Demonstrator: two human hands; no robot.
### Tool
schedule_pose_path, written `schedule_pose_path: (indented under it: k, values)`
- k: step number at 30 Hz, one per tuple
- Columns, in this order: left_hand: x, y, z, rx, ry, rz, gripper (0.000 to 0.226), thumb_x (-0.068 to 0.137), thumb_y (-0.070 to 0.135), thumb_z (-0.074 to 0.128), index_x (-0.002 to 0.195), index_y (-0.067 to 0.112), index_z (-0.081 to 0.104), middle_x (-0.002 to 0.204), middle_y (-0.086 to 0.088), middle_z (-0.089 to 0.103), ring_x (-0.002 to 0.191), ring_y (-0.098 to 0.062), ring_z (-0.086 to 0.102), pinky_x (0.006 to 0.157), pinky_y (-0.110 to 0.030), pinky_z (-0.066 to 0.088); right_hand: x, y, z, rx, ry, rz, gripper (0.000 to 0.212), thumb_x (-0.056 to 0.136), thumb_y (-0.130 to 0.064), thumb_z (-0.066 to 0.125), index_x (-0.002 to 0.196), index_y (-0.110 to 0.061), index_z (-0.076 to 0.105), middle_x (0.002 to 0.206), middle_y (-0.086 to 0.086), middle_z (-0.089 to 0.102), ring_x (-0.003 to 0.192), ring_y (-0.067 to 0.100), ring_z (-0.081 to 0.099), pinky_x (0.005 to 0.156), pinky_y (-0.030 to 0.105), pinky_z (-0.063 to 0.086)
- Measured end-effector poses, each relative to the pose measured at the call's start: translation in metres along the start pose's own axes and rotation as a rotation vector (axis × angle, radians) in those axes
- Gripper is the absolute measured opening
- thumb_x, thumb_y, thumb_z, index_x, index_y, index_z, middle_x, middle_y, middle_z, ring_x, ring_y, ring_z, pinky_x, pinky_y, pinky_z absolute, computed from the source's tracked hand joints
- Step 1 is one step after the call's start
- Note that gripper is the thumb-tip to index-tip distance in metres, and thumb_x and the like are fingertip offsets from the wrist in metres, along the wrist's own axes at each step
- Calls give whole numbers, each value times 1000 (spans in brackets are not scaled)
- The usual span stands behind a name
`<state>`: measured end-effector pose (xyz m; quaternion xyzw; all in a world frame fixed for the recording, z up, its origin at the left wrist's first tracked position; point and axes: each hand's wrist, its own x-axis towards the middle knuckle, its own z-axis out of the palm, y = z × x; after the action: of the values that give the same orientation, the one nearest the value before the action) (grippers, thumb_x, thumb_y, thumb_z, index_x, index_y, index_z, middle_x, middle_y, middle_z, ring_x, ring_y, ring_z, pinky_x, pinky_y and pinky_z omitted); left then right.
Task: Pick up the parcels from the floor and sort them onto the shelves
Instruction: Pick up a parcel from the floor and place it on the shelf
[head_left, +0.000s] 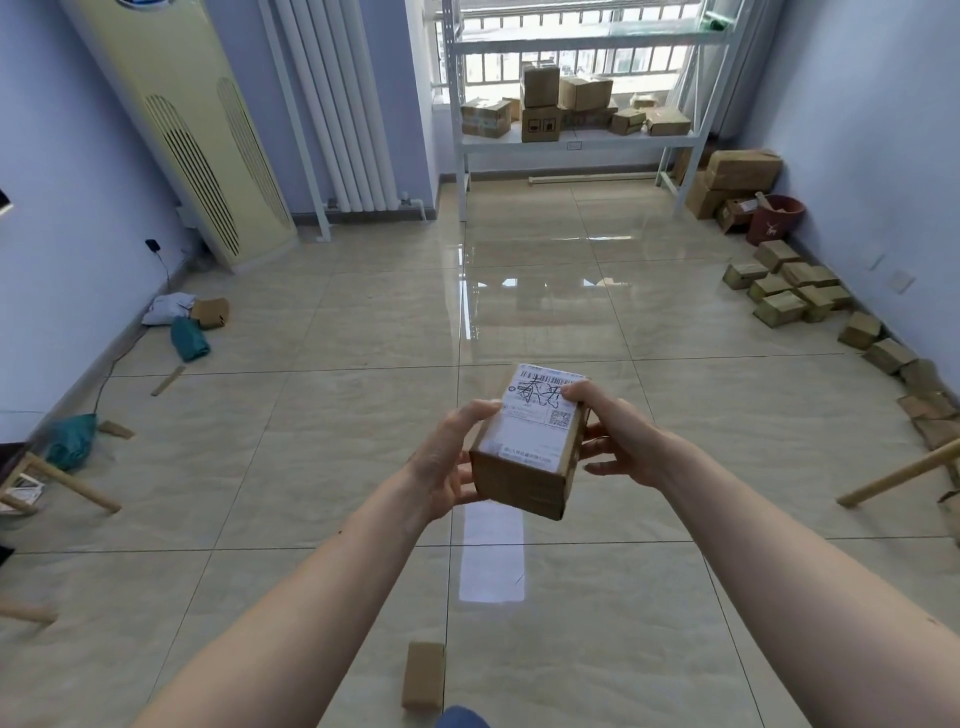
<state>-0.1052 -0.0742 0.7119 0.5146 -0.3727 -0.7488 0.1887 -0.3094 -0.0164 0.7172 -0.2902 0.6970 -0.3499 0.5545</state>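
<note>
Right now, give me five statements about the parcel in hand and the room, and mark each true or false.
1. Both hands hold the small cardboard parcel. True: the left hand and the right hand grip its two sides.
2. The parcel's top bears a white shipping label. True.
3. The metal shelf by the window is bare. False: several cardboard boxes sit on it.
4. A red bucket stands by the left wall. False: it stands by the right wall.
5. A small brown box lies on the floor tiles near the person. True.
</note>
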Motion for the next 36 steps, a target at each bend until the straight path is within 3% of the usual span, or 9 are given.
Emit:
schedule_pose_path:
  k: [4, 8, 12, 14, 17, 20, 29, 36]
  values:
    - [3, -2, 3, 69, -3, 34, 44, 82, 31, 70, 123, 20, 56, 103, -10, 67, 91, -27, 67, 84, -47, 59, 2, 0, 3, -15, 1, 0, 47, 87, -60, 53, 113, -22, 63, 100, 7, 66, 84, 22, 62, 82, 38, 50]
    - [9, -2, 6, 15, 74, 72, 40, 81, 29, 72, 117, 21, 57, 101, -8, 68, 93, -28, 66, 89, -51, 58, 3, 4, 9, -26, -17, 11, 64, 83, -73, 53, 134, -35, 47, 115, 9, 69, 93, 25, 69, 93, 48, 51]
    - [14, 2, 10, -44, 135, 138, 42, 81, 27, 74, 117, 20, 55, 98, -6, 69, 86, -23, 66, 70, -40, 60, 1, 6, 16, -32, -63, -13, 62, 88, -67, 53, 138, -30, 43, 114, 12, 69, 90, 25, 70, 99, 54, 48]
    - [14, 4, 11, -56, 145, 163, 42, 82, 27, 74, 118, 21, 54, 99, -6, 70, 87, -23, 67, 67, -38, 60, 1, 4, 18, -2, -55, -32, 58, 91, -62, 53, 136, -26, 45, 107, 10, 69, 85, 24, 68, 98, 50, 50]
    - [17, 4, 12, -53, 119, 186, 50, 82, 28, 76, 125, 21, 51, 105, -7, 71, 97, -27, 68, 81, -47, 61, 3, 1, 21, 37, -13, -61, 56, 92, -58, 53, 134, -21, 46, 100, 8, 68, 82, 22, 66, 88, 46, 52]
    - [17, 9, 12, -66, 54, 184, 56, 82, 26, 75, 131, 24, 49, 109, -8, 70, 97, -25, 68, 87, -49, 58, 4, -5, 21, 63, 45, -93, 52, 93, -55, 54, 130, -19, 44, 101, 7, 67, 86, 24, 66, 88, 46, 54]
    - [23, 37, 3, -55, 37, 284, 63, 80, 24, 77, 137, 24, 49, 110, -7, 71, 98, -25, 69, 75, -43, 57, 8, -29, 30, 108, 63, -173, 53, 94, -54, 56, 135, -22, 47, 118, 5, 68, 104, 26, 66, 97, 51, 51]
    - [37, 58, 1, -57, -20, 314, 64, 83, 25, 76, 139, 21, 45, 110, -7, 70, 102, -28, 68, 80, -45, 57, 17, -46, 29, 241, 43, -216, 44, 97, -37, 60, 137, -21, 51, 119, 6, 68, 107, 26, 66, 86, 49, 58]
